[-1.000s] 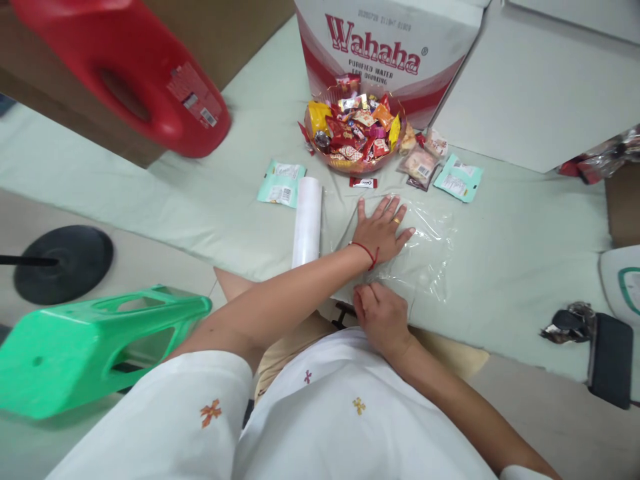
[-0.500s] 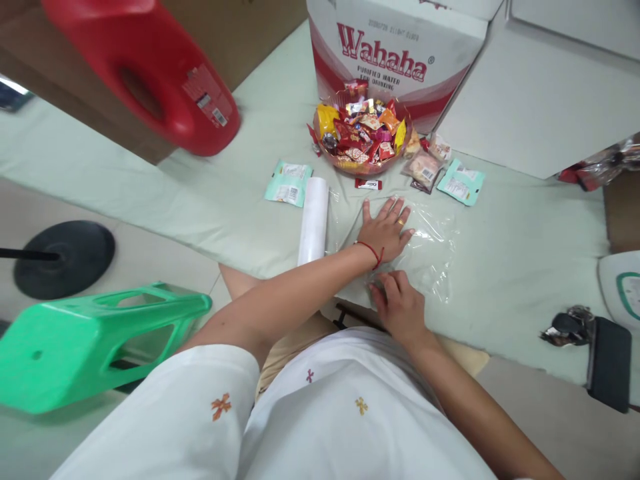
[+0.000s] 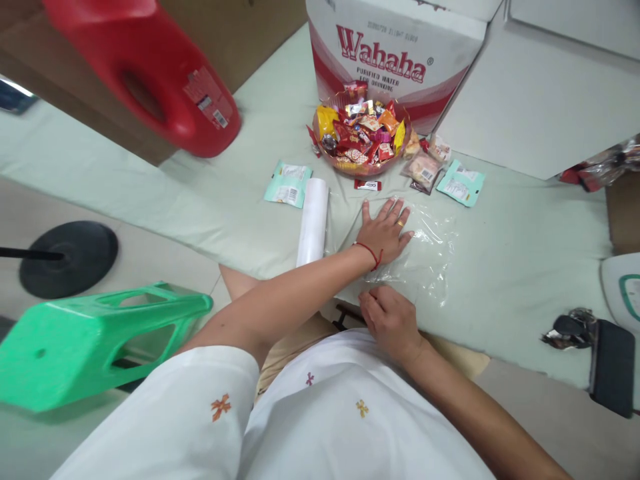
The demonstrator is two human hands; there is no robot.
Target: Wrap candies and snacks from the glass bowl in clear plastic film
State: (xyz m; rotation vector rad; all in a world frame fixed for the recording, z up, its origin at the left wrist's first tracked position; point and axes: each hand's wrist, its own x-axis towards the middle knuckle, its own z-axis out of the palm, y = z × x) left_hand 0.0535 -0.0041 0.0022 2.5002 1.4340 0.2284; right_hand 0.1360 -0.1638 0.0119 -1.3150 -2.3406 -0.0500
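Note:
My left hand lies flat, fingers spread, on a clear plastic sheet that looks like thin bag film. Beside it on the left is a white roll of plastic film, its lower end hidden behind my left forearm. At the table's front edge, just below the left wrist, my right hand is closed with its fingers curled in. Whatever those fingers pinch is hidden from view. The sheet's near edge is close to the right fingertips.
Behind the sheet stands a glass bowl of wrapped sweets, with mint-green packets nearby. A Wahaha carton and a red jug are at the back. A phone and keys lie right; a green stool stands left.
My right hand has moved left and slightly toward my body, and its fingers have curled closer together. The left hand stays pressed on the sheet.

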